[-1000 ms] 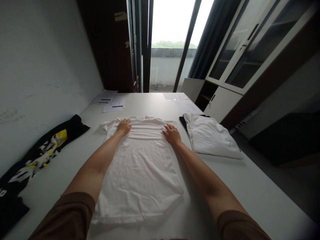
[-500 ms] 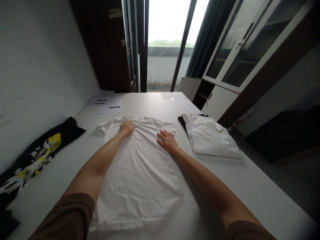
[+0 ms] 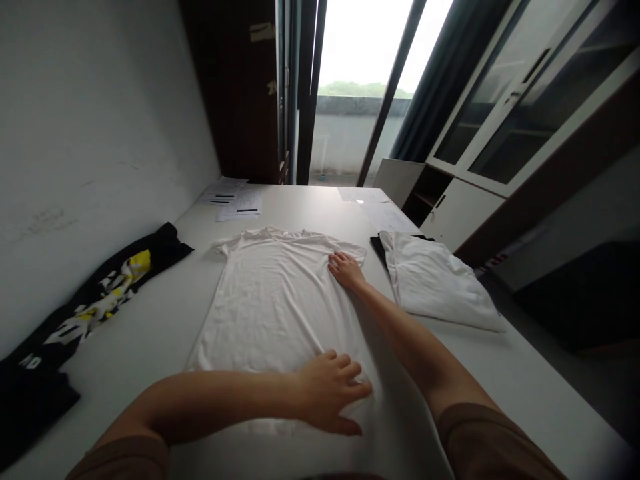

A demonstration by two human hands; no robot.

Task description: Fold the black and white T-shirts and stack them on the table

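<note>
A white T-shirt (image 3: 270, 300) lies spread out, its collar toward the far end and soft creases running down the body. My right hand (image 3: 346, 270) rests on its right edge just below the right sleeve, fingers laid on the cloth. Across the lower part of the shirt reaches my left arm, and my left hand (image 3: 333, 390) is at the lower right corner with its fingers apart. The left forearm hides part of the hem.
The shirt is on a white table (image 3: 300, 207). To the right lie folded white clothes (image 3: 440, 280) over something black. A black garment with a yellow and white print (image 3: 105, 300) lies along the left wall. Papers (image 3: 235, 200) are at the far left, beneath a dark cabinet.
My left hand has moved from the shirt's upper left down to its lower right corner. My right hand stays near the right sleeve. The view has turned slightly left.
</note>
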